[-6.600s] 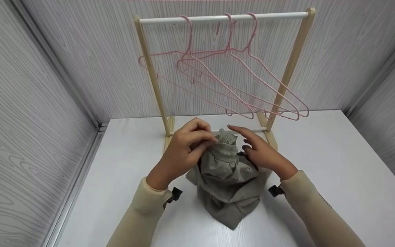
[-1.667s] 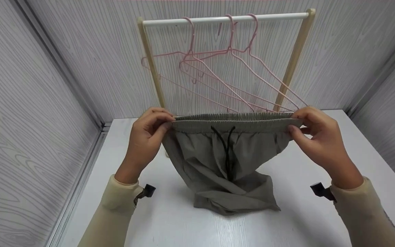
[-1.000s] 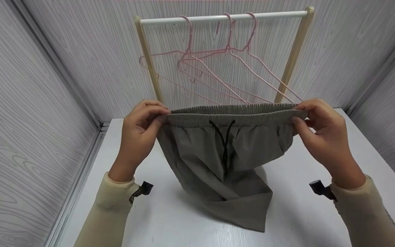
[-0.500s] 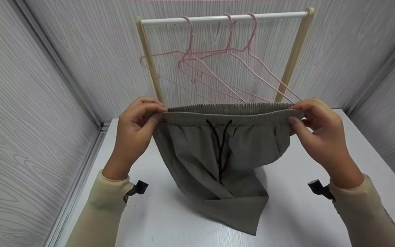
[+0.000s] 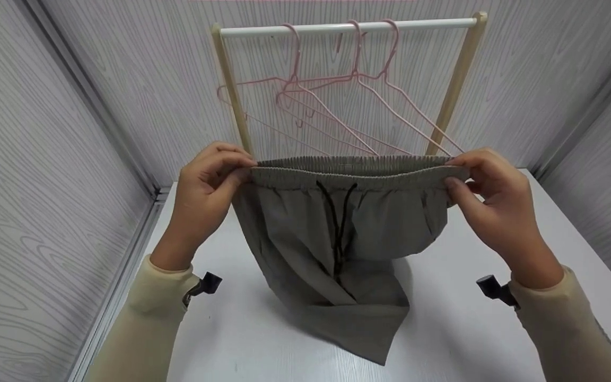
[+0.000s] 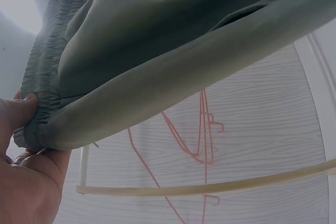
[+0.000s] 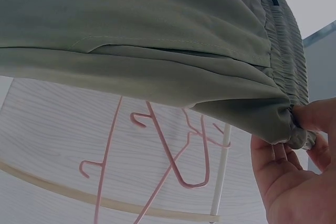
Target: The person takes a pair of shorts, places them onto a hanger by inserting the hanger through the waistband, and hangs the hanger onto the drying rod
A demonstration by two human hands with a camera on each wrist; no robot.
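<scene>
Grey-green drawstring shorts hang spread between both hands, front towards me. My left hand pinches the left end of the elastic waistband between thumb and fingers. At its right end, my right hand grips the band the same way. A black drawstring dangles down the front, and the waist opening gapes at the top. Below, the fabric folds over itself, with one corner drooping low over the table. Side pockets show in both wrist views, such as the right pocket slit.
Behind the shorts stands a small wooden rack with a white rail. Three pink hangers hang from it, their lower parts partly hidden by the waistband. The white tabletop has wood-patterned panels around it.
The shorts, earlier bunched at the table's middle, were opened out by the waistband and raised in both hands. Lately the left hand has drifted slightly left and up, stretching the band.
</scene>
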